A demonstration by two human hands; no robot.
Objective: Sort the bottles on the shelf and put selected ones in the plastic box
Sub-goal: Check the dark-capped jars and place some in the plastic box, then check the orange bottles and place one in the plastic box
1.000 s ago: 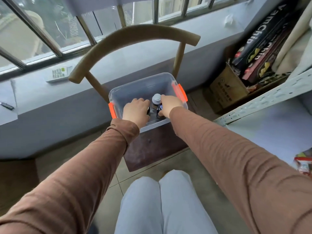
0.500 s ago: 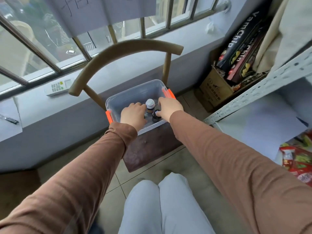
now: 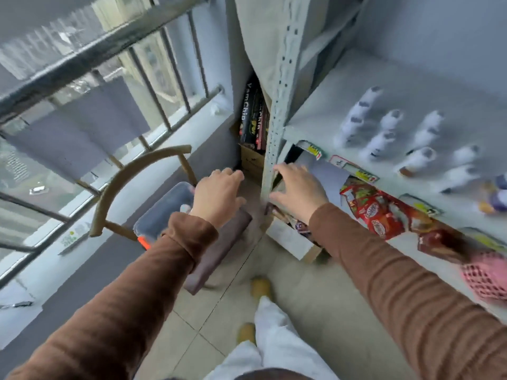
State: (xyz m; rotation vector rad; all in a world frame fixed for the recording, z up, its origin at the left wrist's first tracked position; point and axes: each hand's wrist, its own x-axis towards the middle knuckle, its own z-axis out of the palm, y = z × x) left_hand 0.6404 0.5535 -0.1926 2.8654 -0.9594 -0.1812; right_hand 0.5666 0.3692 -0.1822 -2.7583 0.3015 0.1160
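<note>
Far left: window bars (image 3: 153, 86), sill below. Chair (image 3: 129, 185) next, curved back toward the window, plastic box (image 3: 162, 215) resting on its seat, orange latch visible near the sleeve; one pale bottle cap (image 3: 185, 207) visible inside.

Left hand (image 3: 218, 197) above the box's right end, empty, fingers loose and lightly bent, close together; touching nothing visible. Right hand (image 3: 297, 192) just beside the shelf post (image 3: 277, 111), empty, fingers spread, thumb out.

Right: shelf (image 3: 323, 105) with a cluster of white bottles (image 3: 395, 135), blurred by head motion; labels unreadable, exact count uncertain. Snack packets (image 3: 381, 212) on the level below.

Judged step: reach for the next bottles. To do well:
- Hold gaze steady on the cluster first; selection not possible from a blurred view.
- Clear the post with the right hand, then go up and over the shelf edge.
- Take front-row bottles first, gripping the body rather than the cap, to avoid toppling neighbours standing close together.
- Keep left hand free near the box to steady it when placing.
</note>
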